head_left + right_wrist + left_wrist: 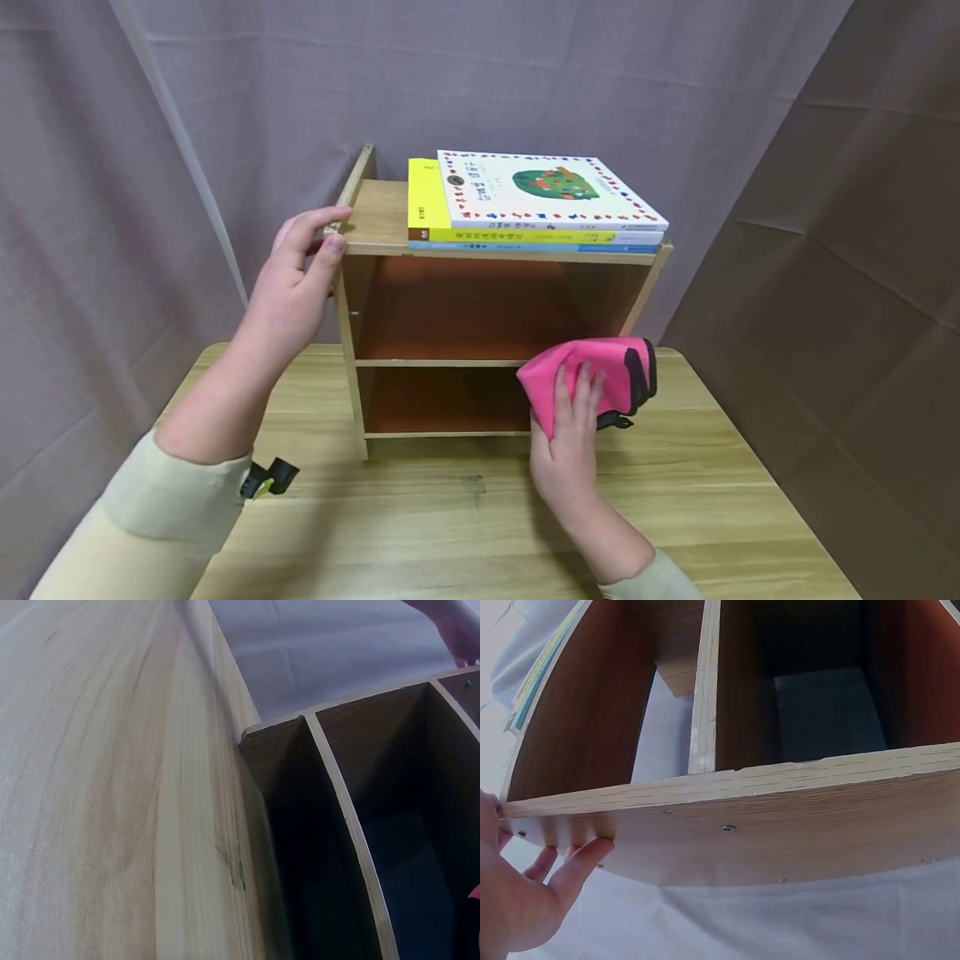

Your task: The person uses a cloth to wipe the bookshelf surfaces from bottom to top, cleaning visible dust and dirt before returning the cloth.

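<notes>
A small wooden bookshelf [438, 362] stands on the table. My left hand [288, 271] grips the upper front of its left side panel. Its thumb is by the front edge and the index finger reaches over the top. In the left wrist view, several fingertips [585, 859] touch the outer face of that panel. My right hand [567, 446] holds a pink cloth [607, 358] with black edging and a small black loop, at the bookshelf's lower right front. The fingers are spread over the cloth, and the thumb is partly hidden by it.
Several books [555, 192] lie stacked flat on the bookshelf's top board, a white one uppermost. The wood-grain table [420, 525] extends in front. Grey curtains [480, 83] hang behind and at the left, with a darker brown one [847, 250] at the right.
</notes>
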`<action>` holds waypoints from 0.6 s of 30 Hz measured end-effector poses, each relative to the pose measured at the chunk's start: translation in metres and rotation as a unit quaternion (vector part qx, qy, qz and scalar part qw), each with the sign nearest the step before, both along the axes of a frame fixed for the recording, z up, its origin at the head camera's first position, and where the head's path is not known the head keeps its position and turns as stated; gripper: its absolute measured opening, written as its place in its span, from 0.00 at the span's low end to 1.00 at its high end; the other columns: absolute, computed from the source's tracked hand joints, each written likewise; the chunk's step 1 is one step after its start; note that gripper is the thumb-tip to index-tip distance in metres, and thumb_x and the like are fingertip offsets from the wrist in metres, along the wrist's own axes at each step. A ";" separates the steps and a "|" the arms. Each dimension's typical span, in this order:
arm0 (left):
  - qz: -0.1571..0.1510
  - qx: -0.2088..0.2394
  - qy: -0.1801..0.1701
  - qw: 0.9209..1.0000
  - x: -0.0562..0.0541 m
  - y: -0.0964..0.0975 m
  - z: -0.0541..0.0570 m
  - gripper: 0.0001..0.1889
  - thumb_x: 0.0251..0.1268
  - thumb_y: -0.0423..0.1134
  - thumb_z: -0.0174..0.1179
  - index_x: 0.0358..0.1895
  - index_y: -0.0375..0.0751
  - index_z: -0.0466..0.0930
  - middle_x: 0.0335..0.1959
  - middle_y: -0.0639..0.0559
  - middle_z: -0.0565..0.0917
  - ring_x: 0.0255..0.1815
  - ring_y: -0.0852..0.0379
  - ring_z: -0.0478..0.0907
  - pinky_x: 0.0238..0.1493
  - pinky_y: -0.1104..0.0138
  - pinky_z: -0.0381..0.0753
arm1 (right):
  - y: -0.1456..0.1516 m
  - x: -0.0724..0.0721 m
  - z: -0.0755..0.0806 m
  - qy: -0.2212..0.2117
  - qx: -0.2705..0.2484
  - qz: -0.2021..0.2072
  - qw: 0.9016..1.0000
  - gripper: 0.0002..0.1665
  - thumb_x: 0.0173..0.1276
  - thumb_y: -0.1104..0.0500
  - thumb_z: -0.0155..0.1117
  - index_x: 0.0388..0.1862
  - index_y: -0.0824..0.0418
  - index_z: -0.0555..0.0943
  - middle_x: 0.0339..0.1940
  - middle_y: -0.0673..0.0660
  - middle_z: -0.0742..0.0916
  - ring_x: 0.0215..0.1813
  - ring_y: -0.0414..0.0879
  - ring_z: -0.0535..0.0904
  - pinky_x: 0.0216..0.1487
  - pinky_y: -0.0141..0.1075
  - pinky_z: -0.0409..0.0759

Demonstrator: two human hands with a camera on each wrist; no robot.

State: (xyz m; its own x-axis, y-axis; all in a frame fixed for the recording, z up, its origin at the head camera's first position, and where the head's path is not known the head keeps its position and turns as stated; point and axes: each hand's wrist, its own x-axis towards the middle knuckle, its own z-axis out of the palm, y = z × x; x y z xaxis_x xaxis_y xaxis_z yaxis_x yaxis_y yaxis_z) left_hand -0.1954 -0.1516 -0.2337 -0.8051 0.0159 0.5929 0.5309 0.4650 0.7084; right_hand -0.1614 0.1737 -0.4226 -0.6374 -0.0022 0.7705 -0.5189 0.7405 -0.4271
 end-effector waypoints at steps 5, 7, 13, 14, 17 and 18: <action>0.001 -0.003 0.001 1.000 -0.001 0.000 -0.001 0.21 0.79 0.55 0.45 0.69 0.58 0.71 0.64 0.54 0.67 0.49 0.59 0.69 0.44 0.64 0.72 | -0.003 -0.001 -0.001 0.008 0.026 -0.008 1.000 0.51 0.66 0.68 0.58 0.82 0.50 0.48 0.83 0.57 0.46 0.80 0.64 0.34 0.75 0.64 0.42; 0.002 -0.003 0.002 1.000 -0.001 0.000 0.000 0.21 0.79 0.54 0.45 0.69 0.58 0.71 0.64 0.54 0.67 0.49 0.58 0.69 0.44 0.64 0.72 | -0.004 -0.001 0.000 0.009 0.035 -0.009 0.999 0.51 0.65 0.67 0.58 0.82 0.50 0.48 0.83 0.56 0.46 0.80 0.63 0.34 0.74 0.64 0.43; 0.001 -0.004 0.002 1.000 0.000 0.000 0.001 0.21 0.79 0.53 0.45 0.69 0.58 0.71 0.65 0.54 0.67 0.53 0.57 0.69 0.46 0.63 0.71 | -0.007 0.001 -0.001 0.014 0.068 -0.011 0.997 0.50 0.64 0.66 0.57 0.82 0.50 0.48 0.83 0.54 0.46 0.81 0.62 0.35 0.75 0.62 0.43; 0.001 -0.004 0.001 1.000 0.000 0.000 0.001 0.21 0.79 0.53 0.45 0.69 0.58 0.71 0.65 0.54 0.67 0.55 0.57 0.69 0.46 0.63 0.72 | -0.007 0.001 -0.001 0.015 0.075 -0.011 0.997 0.50 0.64 0.65 0.56 0.82 0.50 0.48 0.83 0.54 0.45 0.81 0.61 0.35 0.76 0.61 0.43; -0.001 -0.002 0.000 1.000 0.000 0.000 0.001 0.21 0.79 0.54 0.45 0.69 0.58 0.71 0.65 0.53 0.67 0.58 0.55 0.69 0.48 0.61 0.72 | -0.008 0.000 -0.001 0.018 0.091 -0.008 0.996 0.50 0.63 0.65 0.57 0.82 0.51 0.49 0.83 0.55 0.46 0.81 0.61 0.35 0.76 0.60 0.42; -0.001 -0.001 0.000 1.000 0.000 0.000 0.001 0.21 0.79 0.54 0.45 0.69 0.58 0.71 0.65 0.53 0.67 0.59 0.55 0.69 0.49 0.60 0.72 | -0.008 0.000 -0.001 0.018 0.095 -0.008 0.995 0.50 0.63 0.65 0.57 0.82 0.51 0.50 0.83 0.55 0.47 0.81 0.62 0.35 0.76 0.60 0.42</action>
State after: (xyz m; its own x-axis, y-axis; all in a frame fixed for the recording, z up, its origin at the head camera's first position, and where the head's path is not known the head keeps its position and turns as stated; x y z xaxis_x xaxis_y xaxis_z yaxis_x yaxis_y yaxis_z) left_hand -0.1956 -0.1511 -0.2331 -0.8051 0.0183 0.5929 0.5316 0.4657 0.7075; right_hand -0.1612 0.1652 -0.4232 -0.6110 -0.1405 0.7791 -0.5191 0.8141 -0.2603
